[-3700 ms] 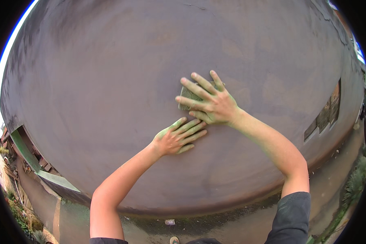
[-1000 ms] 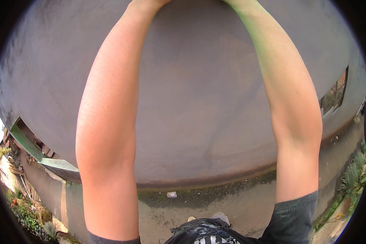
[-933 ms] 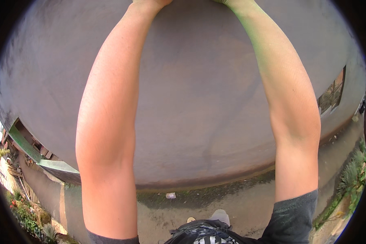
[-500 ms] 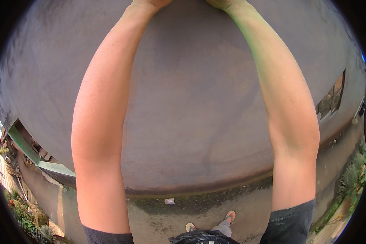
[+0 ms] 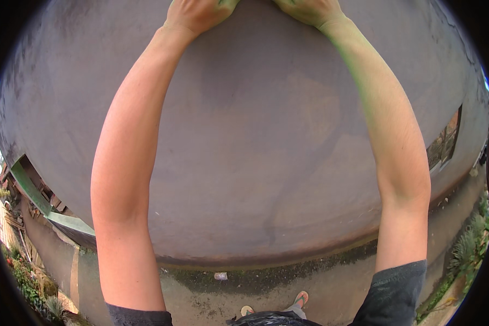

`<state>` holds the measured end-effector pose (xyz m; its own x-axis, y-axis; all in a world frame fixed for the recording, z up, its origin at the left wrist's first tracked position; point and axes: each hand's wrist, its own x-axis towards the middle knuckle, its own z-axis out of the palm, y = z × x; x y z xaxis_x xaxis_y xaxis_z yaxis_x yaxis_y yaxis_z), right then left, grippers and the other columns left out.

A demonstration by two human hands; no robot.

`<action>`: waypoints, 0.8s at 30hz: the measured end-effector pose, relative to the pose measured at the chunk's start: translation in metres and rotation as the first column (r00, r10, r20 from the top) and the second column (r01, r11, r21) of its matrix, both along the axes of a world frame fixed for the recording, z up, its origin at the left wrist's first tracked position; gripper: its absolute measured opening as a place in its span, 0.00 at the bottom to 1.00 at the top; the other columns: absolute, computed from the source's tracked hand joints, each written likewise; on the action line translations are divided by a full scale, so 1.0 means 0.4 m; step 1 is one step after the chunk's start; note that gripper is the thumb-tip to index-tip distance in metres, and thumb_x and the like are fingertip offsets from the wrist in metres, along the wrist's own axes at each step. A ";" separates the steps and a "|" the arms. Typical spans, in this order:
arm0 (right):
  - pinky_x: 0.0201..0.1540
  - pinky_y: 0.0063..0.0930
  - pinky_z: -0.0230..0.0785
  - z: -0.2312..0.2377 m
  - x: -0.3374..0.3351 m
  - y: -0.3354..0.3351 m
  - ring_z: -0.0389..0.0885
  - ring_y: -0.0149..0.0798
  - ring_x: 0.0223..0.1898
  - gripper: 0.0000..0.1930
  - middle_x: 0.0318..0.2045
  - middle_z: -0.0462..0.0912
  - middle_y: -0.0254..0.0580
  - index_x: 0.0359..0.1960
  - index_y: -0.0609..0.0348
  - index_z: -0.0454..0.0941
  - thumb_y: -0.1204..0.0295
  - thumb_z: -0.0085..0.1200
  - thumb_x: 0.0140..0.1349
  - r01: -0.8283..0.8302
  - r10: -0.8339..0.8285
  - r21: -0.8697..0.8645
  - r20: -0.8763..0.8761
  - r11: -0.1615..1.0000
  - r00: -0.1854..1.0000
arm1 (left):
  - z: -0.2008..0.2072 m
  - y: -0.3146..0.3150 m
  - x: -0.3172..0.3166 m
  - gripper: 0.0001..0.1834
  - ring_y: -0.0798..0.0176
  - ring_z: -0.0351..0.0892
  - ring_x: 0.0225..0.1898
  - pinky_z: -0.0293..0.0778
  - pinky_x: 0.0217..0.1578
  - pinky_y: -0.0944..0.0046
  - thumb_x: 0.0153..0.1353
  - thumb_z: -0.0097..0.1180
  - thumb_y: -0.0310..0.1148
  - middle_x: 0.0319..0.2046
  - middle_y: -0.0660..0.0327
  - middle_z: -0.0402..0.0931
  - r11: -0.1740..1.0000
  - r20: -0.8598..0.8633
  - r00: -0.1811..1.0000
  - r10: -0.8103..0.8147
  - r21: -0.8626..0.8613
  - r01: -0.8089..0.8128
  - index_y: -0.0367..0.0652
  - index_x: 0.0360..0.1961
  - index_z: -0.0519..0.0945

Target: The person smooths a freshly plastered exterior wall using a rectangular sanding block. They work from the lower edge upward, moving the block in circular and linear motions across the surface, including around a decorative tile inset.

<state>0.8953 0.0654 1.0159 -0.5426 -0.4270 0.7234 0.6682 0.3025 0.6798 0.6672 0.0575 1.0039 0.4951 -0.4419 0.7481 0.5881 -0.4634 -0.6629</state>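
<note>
Both my arms reach up in front of a large grey plastered wall [image 5: 244,146]. At the upper edge of the head view, my left hand [image 5: 202,13] shows its back and wrist, with dark greenish marks near the thumb side. Opposite it, a short gap away, my right hand [image 5: 308,11] is turned inward toward the left one. The fingers of both hands are cut off by the top of the picture. Whatever they hold or touch is out of sight. A soft shadow lies on the wall below them.
A green-framed opening [image 5: 30,179] is at the wall's left, and a window [image 5: 444,138] at its right. My sandalled feet [image 5: 301,299] stand on a concrete path with a pale scrap [image 5: 220,276] near the mossy wall base. Plants [image 5: 467,244] line the right side.
Both hands have come lower into the picture, so more of their backs shows. My forearms have spread slightly apart.
</note>
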 end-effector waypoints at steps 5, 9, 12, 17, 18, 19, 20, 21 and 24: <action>0.68 0.55 0.67 -0.008 0.005 -0.002 0.71 0.60 0.68 0.28 0.66 0.73 0.57 0.56 0.55 0.71 0.50 0.66 0.65 -0.017 0.018 -0.038 0.019 0.999 1.000 | -0.007 -0.014 -0.001 0.22 0.30 0.68 0.67 0.66 0.67 0.41 0.58 0.64 0.24 0.65 0.33 0.68 0.998 -0.023 1.000 0.020 -0.052 -0.021 0.37 0.51 0.69; 0.69 0.53 0.67 -0.016 0.009 -0.014 0.72 0.61 0.67 0.26 0.64 0.75 0.58 0.57 0.56 0.72 0.56 0.65 0.66 -0.104 0.105 -0.056 0.019 0.993 0.994 | -0.006 -0.025 0.003 0.23 0.32 0.68 0.69 0.66 0.68 0.41 0.57 0.65 0.24 0.66 0.35 0.69 0.997 0.027 0.999 -0.035 -0.065 0.037 0.37 0.53 0.71; 0.69 0.51 0.67 -0.010 0.009 -0.016 0.73 0.62 0.66 0.22 0.63 0.76 0.60 0.59 0.60 0.73 0.67 0.58 0.65 -0.197 0.200 -0.133 0.005 0.971 0.980 | -0.007 -0.031 0.008 0.25 0.34 0.68 0.70 0.67 0.69 0.42 0.55 0.66 0.24 0.67 0.38 0.69 0.999 0.000 0.999 0.041 0.003 -0.041 0.39 0.54 0.73; 0.69 0.49 0.67 -0.006 0.012 -0.006 0.74 0.61 0.65 0.22 0.60 0.78 0.60 0.57 0.65 0.78 0.78 0.48 0.59 -0.268 0.264 -0.108 -0.048 0.957 0.963 | -0.020 -0.031 0.016 0.25 0.36 0.71 0.68 0.68 0.70 0.43 0.54 0.68 0.24 0.65 0.42 0.73 0.992 -0.002 0.994 0.107 0.063 -0.107 0.40 0.54 0.75; 0.69 0.48 0.67 -0.007 0.012 -0.005 0.74 0.61 0.64 0.22 0.60 0.79 0.60 0.56 0.66 0.79 0.78 0.48 0.58 -0.272 0.267 -0.100 -0.058 0.957 0.962 | -0.024 -0.030 0.017 0.25 0.36 0.71 0.68 0.69 0.69 0.43 0.53 0.68 0.24 0.65 0.42 0.73 0.992 0.003 0.994 0.107 0.067 -0.107 0.40 0.53 0.75; 0.69 0.48 0.68 -0.010 0.011 -0.004 0.74 0.61 0.64 0.22 0.59 0.79 0.60 0.55 0.66 0.80 0.78 0.48 0.58 -0.277 0.272 -0.091 -0.066 0.957 0.960 | -0.028 -0.029 0.018 0.25 0.37 0.72 0.67 0.70 0.69 0.44 0.53 0.68 0.24 0.64 0.42 0.74 0.992 0.009 0.994 0.107 0.072 -0.108 0.40 0.53 0.75; 0.68 0.48 0.68 -0.013 0.010 -0.004 0.75 0.60 0.63 0.22 0.58 0.79 0.60 0.55 0.67 0.81 0.78 0.48 0.58 -0.277 0.270 -0.095 -0.076 0.956 0.960 | -0.031 -0.027 0.019 0.25 0.37 0.73 0.66 0.71 0.67 0.44 0.53 0.69 0.24 0.63 0.42 0.74 0.994 0.005 0.996 0.088 0.066 -0.089 0.39 0.53 0.75; 0.68 0.48 0.68 -0.016 0.010 -0.005 0.75 0.60 0.62 0.22 0.57 0.79 0.59 0.55 0.68 0.81 0.78 0.48 0.58 -0.276 0.269 -0.096 -0.085 0.956 0.960 | -0.034 -0.026 0.019 0.26 0.37 0.73 0.66 0.73 0.66 0.44 0.53 0.70 0.24 0.63 0.42 0.75 0.996 0.002 0.998 0.070 0.062 -0.069 0.39 0.53 0.75; 0.66 0.48 0.69 -0.023 0.009 -0.014 0.75 0.60 0.59 0.22 0.55 0.79 0.59 0.54 0.70 0.81 0.77 0.48 0.58 -0.293 0.285 -0.104 -0.083 0.951 0.955 | -0.036 -0.024 0.019 0.26 0.36 0.75 0.63 0.76 0.63 0.45 0.52 0.73 0.25 0.62 0.42 0.75 0.994 -0.037 0.997 0.062 0.088 -0.058 0.37 0.52 0.76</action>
